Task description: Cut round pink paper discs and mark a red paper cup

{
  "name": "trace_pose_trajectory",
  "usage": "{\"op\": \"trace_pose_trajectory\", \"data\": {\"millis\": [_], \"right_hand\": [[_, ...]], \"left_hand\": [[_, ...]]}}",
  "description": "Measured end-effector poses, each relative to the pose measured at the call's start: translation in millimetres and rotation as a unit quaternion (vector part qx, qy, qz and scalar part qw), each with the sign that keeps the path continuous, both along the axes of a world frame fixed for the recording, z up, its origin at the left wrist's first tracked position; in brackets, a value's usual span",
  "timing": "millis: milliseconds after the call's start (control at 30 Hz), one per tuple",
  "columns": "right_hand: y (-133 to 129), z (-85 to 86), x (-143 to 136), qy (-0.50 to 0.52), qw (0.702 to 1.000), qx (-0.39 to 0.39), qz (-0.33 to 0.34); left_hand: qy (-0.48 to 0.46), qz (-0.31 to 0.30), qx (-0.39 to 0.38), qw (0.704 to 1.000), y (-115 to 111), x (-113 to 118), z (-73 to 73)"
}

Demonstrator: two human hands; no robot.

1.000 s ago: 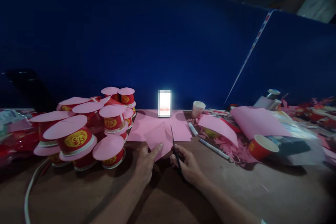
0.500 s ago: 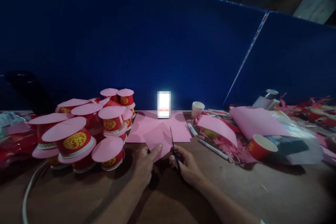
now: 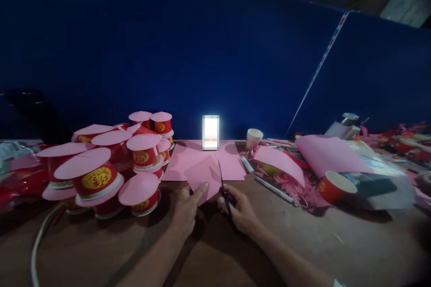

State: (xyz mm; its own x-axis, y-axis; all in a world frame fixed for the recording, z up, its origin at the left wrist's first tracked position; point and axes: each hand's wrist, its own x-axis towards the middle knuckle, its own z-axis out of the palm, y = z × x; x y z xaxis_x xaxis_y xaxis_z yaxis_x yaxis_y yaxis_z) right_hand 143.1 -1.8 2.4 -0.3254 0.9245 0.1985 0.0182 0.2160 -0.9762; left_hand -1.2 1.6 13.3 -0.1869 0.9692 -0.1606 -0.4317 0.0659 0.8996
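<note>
Pink paper (image 3: pixel 202 177), scissors (image 3: pixel 226 202), gold-printed red cups (image 3: pixel 97 179)

Gold emblems (image 3: pixel 97 178) on red cups (image 3: pixel 333 192), illegible

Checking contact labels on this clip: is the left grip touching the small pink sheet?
Touching. The head view shows the left grip holding the small pink sheet by its near side, thumb lying on top.
</note>
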Motion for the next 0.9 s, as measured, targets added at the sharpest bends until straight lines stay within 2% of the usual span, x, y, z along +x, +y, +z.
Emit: {"op": "trace_pose_trajectory", "data": {"millis": [433,600,900], "right_hand": [[0.4,-0.8,0.8,0.013,1.0,-0.009,0.008],[0.8,-0.7,0.6,0.016,1.0,-0.008,0.007],[1.4,0.0,1.5,0.007,1.0,-0.006,0.003]], "left_hand": [[0.01,-0.011,0.011,1.0,0.1,-1.7,-4.0],[0.025,-0.008,-0.015,1.0,-0.9,-1.7,-0.7],[0.001,-0.002,0.001,1.0,-1.0,-1.6,0.5]]}}
